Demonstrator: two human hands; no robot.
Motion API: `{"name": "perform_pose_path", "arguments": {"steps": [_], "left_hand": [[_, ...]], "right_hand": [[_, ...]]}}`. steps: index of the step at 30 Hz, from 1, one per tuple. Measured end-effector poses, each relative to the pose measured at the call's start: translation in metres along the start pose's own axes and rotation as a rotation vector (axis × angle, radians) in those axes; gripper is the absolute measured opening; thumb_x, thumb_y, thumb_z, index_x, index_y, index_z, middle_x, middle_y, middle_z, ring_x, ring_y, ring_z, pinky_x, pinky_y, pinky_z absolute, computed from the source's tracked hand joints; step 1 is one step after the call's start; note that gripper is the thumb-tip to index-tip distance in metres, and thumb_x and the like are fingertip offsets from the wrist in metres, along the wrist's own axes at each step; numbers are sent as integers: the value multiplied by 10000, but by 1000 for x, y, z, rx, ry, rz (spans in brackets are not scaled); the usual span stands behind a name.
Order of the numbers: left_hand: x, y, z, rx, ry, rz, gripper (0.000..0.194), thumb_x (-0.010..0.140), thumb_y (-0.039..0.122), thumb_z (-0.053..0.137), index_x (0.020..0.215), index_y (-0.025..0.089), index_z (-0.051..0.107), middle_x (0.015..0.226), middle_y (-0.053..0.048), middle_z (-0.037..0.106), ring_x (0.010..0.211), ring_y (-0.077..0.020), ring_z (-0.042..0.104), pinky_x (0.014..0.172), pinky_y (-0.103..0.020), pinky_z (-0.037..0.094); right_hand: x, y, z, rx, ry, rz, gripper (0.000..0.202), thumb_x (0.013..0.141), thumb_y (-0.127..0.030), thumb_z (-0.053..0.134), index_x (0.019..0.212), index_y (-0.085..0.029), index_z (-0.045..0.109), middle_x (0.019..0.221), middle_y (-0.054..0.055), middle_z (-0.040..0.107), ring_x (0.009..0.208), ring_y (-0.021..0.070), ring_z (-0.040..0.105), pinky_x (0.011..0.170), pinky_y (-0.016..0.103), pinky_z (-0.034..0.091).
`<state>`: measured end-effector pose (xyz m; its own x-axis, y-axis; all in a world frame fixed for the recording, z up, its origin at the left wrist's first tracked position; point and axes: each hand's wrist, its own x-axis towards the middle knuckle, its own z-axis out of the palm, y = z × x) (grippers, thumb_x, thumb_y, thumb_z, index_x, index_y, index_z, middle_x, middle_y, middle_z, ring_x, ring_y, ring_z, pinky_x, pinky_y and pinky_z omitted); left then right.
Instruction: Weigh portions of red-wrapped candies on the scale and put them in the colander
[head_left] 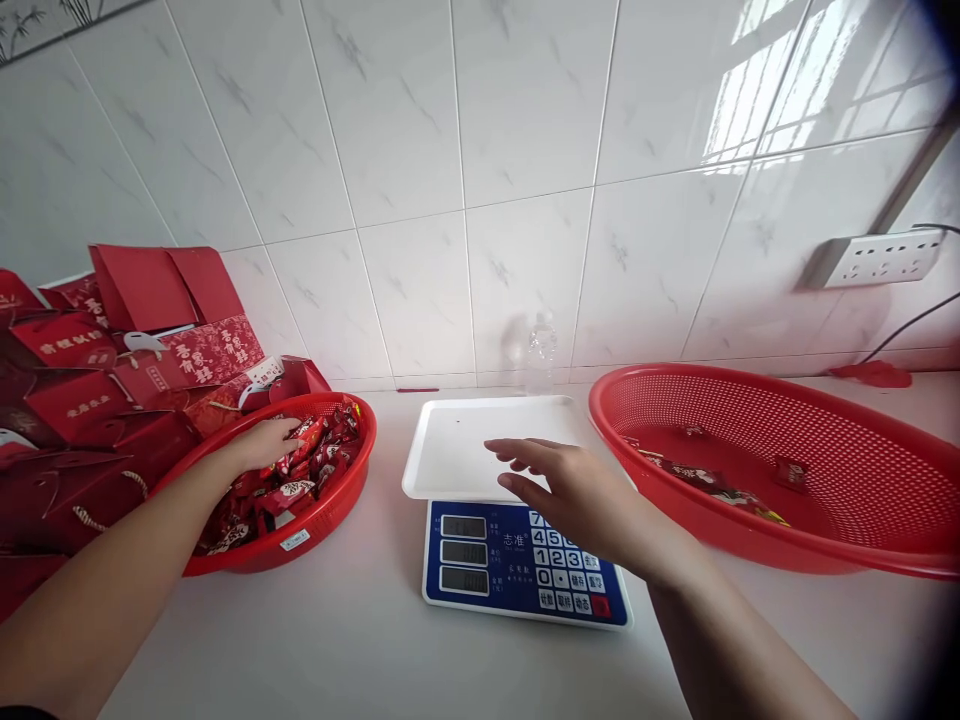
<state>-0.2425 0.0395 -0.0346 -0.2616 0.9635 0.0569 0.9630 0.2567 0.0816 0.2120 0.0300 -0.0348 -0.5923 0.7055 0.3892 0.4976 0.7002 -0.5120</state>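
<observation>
My left hand (264, 443) lies palm down on the red-wrapped candies (289, 495) heaped in a round red plastic basket (365, 440). Its visible fingers are stretched out and a little apart over the wrappers; the thumb is hidden. Above the digital scale my right hand (566, 480) hovers with fingers extended and thumb apart, holding nothing. The scale has a white weighing tray (457, 440) with no candy on it, and a blue panel (514, 575) with displays and keys. Part of the keypad is covered by my right hand and wrist.
A larger red perforated basket (720, 385) stands on the right, with several wrapped candies (694, 475) at its bottom. Red gift boxes (142, 375) crowd the left. By the tiled wall are a clear bottle (541, 355) and, farther right, a power strip (881, 260) with a black cable.
</observation>
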Motion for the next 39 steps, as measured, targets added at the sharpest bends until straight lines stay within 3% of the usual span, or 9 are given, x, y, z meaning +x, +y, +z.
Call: {"name": "perform_pose_path", "arguments": {"steps": [7, 10, 15, 18, 22, 25, 28, 33, 39], "left_hand": [[-4, -7, -25, -32, 113, -94, 434, 749, 321, 498, 1114, 117, 612, 1044, -147, 690, 1036, -361, 592, 871, -419, 430], [-6, -7, -42, -97, 200, -130, 432, 759, 300, 509, 1132, 95, 585, 935, -105, 694, 1052, -389, 559, 894, -455, 398], [-14, 1, -62, -453, 366, -210, 292, 750, 295, 551, 979, 120, 598, 755, -31, 665, 950, -320, 584, 871, -415, 429], [-20, 15, -68, -705, 439, -222, 327, 809, 322, 493, 1071, 134, 544, 782, -25, 670, 858, -253, 612, 772, -372, 490], [-24, 51, -68, -1004, 472, -161, 391, 831, 286, 443, 1203, 169, 457, 884, -11, 675, 853, -207, 626, 710, -347, 523], [-28, 94, -53, -1156, 413, -52, 377, 843, 295, 391, 1196, 204, 489, 992, -31, 680, 893, -215, 632, 698, -358, 535], [-41, 146, -27, -1318, 288, 96, 370, 824, 364, 432, 1158, 247, 540, 1053, -34, 680, 925, -234, 643, 679, -368, 548], [-74, 220, 6, -1711, -33, 155, 413, 680, 362, 685, 1073, 270, 594, 971, -18, 700, 832, -201, 678, 642, -295, 548], [-85, 258, 24, -1760, -184, 322, 441, 726, 365, 702, 1137, 265, 578, 1047, -42, 688, 848, -202, 687, 658, -285, 556]], "right_hand": [[1, 3, 1, -26, 6, 12, 355, 903, -316, 490, 1242, -270, 586, 1165, 58, 676, 921, 237, 678, 759, 390, 553], [1, 6, 2, -27, 9, 4, 354, 902, -316, 494, 1241, -272, 588, 1169, 55, 675, 969, 250, 664, 792, 407, 546], [3, 9, 3, -41, -1, 7, 360, 898, -318, 498, 1242, -265, 588, 1166, 64, 676, 968, 260, 664, 786, 422, 548], [4, 8, 4, -45, -10, 23, 359, 899, -318, 490, 1239, -258, 589, 1158, 65, 679, 963, 259, 666, 781, 422, 547], [7, 5, 6, -9, 3, 46, 349, 901, -306, 478, 1225, -258, 595, 1135, 64, 688, 931, 245, 671, 761, 404, 544], [9, 3, 9, 84, 25, 83, 340, 899, -315, 481, 1215, -272, 599, 1131, 55, 688, 892, 217, 676, 751, 371, 540], [12, 4, 12, 243, 80, 134, 342, 898, -361, 494, 1209, -264, 595, 1113, 59, 690, 892, 196, 667, 767, 356, 534], [18, 9, 11, 578, 226, 137, 428, 886, -458, 509, 1223, -197, 552, 1089, 101, 670, 922, 189, 644, 785, 363, 526], [21, 11, 9, 759, 314, 135, 405, 802, -524, 599, 1008, -177, 562, 954, 68, 627, 803, 162, 633, 684, 319, 539]]}}
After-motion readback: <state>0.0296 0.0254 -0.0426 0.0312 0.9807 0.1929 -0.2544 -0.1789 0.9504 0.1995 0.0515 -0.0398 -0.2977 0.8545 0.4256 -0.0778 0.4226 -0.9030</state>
